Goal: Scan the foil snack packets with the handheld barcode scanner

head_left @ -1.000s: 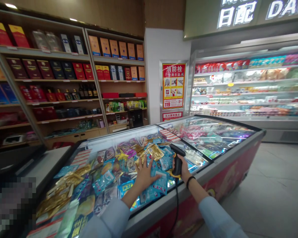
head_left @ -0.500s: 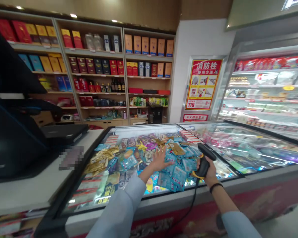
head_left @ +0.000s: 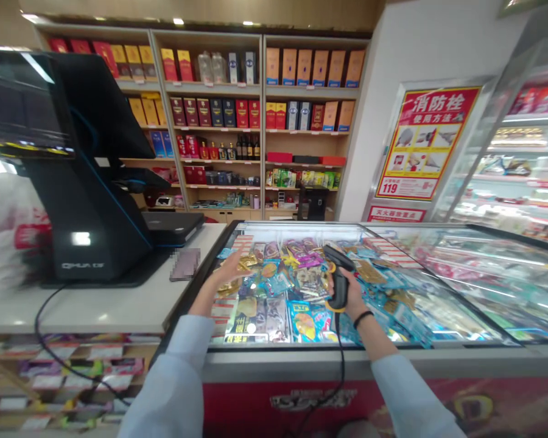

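My right hand (head_left: pixel 356 293) is wrapped around a black and yellow handheld barcode scanner (head_left: pixel 340 287), its head tilted over the freezer and its cable hanging down the front. My left hand (head_left: pixel 228 271) reaches over the left side, fingers stretched out beside several gold packets (head_left: pixel 226 288). Whether it touches them I cannot tell. Several blue packets (head_left: pixel 411 322) and a brown-gold packet (head_left: pixel 369 272) lie to the right of the scanner. Between my hands are mixed packets, among them a purple one (head_left: pixel 305 255) and a blue one with a yellow picture (head_left: pixel 304 321).
The chest freezer (head_left: pixel 274 356) with a glass top spans the front. On the left, a white counter (head_left: pixel 132 310) carries a black checkout terminal (head_left: pixel 100 231) and a blurred flat item (head_left: pixel 185 265). Shelves of boxes (head_left: pixel 242 112) line the back wall. A fridge (head_left: pixel 520 164) stands right.
My left hand has left the blue packets and moved left to the gold ones. The scanner has moved left over the mixed packets. The camera view has turned left.
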A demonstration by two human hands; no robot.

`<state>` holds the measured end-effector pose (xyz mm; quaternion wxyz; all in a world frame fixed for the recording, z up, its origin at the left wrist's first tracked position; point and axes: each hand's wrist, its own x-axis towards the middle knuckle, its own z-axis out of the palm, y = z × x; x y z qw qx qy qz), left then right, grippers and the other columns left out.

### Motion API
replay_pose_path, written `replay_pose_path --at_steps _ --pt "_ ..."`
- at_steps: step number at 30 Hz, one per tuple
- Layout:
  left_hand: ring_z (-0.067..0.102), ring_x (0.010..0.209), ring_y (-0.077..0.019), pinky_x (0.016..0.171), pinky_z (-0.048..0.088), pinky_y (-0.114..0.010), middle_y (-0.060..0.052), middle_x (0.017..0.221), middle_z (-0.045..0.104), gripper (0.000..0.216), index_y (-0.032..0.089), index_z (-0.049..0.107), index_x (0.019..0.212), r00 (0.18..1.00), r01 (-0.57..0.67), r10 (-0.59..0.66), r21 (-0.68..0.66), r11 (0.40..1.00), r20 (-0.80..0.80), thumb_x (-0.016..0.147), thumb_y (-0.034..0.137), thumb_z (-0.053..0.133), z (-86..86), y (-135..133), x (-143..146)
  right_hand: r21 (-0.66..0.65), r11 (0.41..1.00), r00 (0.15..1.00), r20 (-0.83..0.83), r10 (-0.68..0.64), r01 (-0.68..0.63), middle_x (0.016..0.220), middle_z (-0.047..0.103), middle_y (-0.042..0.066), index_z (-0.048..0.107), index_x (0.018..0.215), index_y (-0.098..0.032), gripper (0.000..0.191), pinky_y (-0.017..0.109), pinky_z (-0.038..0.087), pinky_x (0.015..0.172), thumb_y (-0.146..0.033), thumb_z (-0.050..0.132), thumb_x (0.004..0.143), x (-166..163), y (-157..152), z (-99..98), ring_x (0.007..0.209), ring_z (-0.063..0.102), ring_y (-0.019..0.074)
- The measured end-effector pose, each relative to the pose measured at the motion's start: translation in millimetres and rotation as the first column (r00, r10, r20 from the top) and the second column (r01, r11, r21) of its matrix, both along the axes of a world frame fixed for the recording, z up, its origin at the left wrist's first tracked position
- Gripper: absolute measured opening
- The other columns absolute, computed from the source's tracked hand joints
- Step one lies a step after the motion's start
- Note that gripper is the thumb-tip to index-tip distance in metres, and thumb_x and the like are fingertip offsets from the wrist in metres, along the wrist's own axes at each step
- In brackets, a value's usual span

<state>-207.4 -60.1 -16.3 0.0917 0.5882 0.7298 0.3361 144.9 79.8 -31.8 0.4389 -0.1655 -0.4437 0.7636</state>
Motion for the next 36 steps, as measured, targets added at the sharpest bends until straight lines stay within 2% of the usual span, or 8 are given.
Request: replay_pose_path --at_steps 4,7,14,19,22,25,30,36 --pt "0.038 0.136 -0.0429 0.113 0.028 -0.054 -0.018 0.139 0.053 0.096 0.021 0.061 0.124 0.991 -0.127 0.124 -0.041 0.991 -0.055 0.04 0.064 0.08 -20.2 -44.5 -74.0 -0.019 0.99 0.988 0.06 0.142 -0.141 0.048 0.055 -0.002 0.056 0.071 -0.02 0.026 0.021 0.036 0.033 -0.045 0.058 0.077 -45.0 -11.8 -11.3 0.034 0.047 0.0119" --pt "0.04 0.134 -0.0437 0.11 0.033 -0.054 -0.018 0.136 0.055 0.085 0.021 0.067 0.113 0.984 -0.17 0.164 -0.085 0.982 -0.071 0.038 0.06 0.082 -32.6 -58.9 -94.2 -0.032 0.979 0.978 0.058 0.201 -0.199 0.048 0.056 -0.001 0.056 0.072 -0.02 0.027 0.021 0.036 0.034 -0.046 0.062 0.073 -69.2 -18.2 -18.0 0.035 0.048 0.0122" --pt "0.029 0.14 -0.0418 0.113 0.027 -0.053 -0.015 0.144 0.046 0.066 0.022 0.068 0.095 0.969 -0.189 0.157 -0.161 0.969 -0.19 0.039 0.054 0.082 -44.4 -52.5 -89.7 -0.042 0.961 0.961 0.04 0.274 -0.272 0.047 0.055 -0.002 0.058 0.073 -0.019 0.03 0.022 0.037 0.034 -0.048 0.064 0.07 -93.2 -24.6 -20.1 0.035 0.049 0.0125" --pt "0.048 0.121 -0.035 0.104 0.038 -0.046 -0.012 0.124 0.058 0.059 0.02 0.063 0.089 0.967 -0.172 0.145 -0.117 0.978 -0.212 0.039 0.043 0.083 -40.3 -41.5 -84.5 -0.07 0.958 0.957 0.06 0.283 -0.278 0.048 0.055 -0.002 0.057 0.073 -0.019 0.031 0.022 0.039 0.033 -0.049 0.063 0.071 -95.3 -22.5 -25.4 0.035 0.05 0.0124" --pt "0.057 0.098 -0.0275 0.09 0.046 -0.039 -0.005 0.096 0.064 0.055 0.021 0.061 0.09 0.986 -0.14 0.133 -0.067 0.988 -0.104 0.043 0.041 0.08 -32.5 -27.4 -76.7 -0.096 0.963 0.962 0.083 0.262 -0.254 0.049 0.057 -0.001 0.058 0.073 -0.018 0.031 0.022 0.041 0.034 -0.049 0.063 0.072 -96.3 -23.4 -27.4 0.035 0.051 0.0122" --pt "0.058 0.081 -0.0208 0.079 0.048 -0.034 -0.001 0.083 0.064 0.042 0.02 0.062 0.09 0.981 -0.133 0.118 0.09 0.987 0.154 0.056 0.041 0.073 -26.3 -8.5 -64.5 -0.109 0.965 0.962 0.109 0.251 -0.239 0.05 0.057 -0.001 0.059 0.075 -0.018 0.03 0.022 0.041 0.034 -0.048 0.063 0.073 -96.3 -25.6 -25.9 0.035 0.051 0.0122" --pt "0.061 0.079 -0.0186 0.074 0.048 -0.03 -0.004 0.087 0.066 0.049 0.016 0.061 0.105 0.87 -0.33 0.109 0.402 0.854 0.481 0.062 0.037 0.072 -27.3 11.8 -45.5 -0.124 0.958 0.949 0.155 0.275 -0.257 0.048 0.057 -0.001 0.059 0.071 -0.018 0.03 0.022 0.041 0.033 -0.048 0.063 0.075 -93.4 -25.7 -21.8 0.034 0.051 0.0122" --pt "0.061 0.082 -0.0164 0.078 0.049 -0.028 -0.005 0.09 0.067 0.044 0.015 0.062 0.1 0.798 -0.533 0.206 0.503 0.681 0.566 0.065 0.039 0.07 -31.9 10.9 -46.5 -0.085 0.931 0.917 0.165 0.363 -0.354 0.046 0.056 -0.001 0.059 0.072 -0.017 0.033 0.021 0.04 0.032 -0.05 0.063 0.074 -93.7 -29.6 -21.5 0.033 0.05 0.0122"
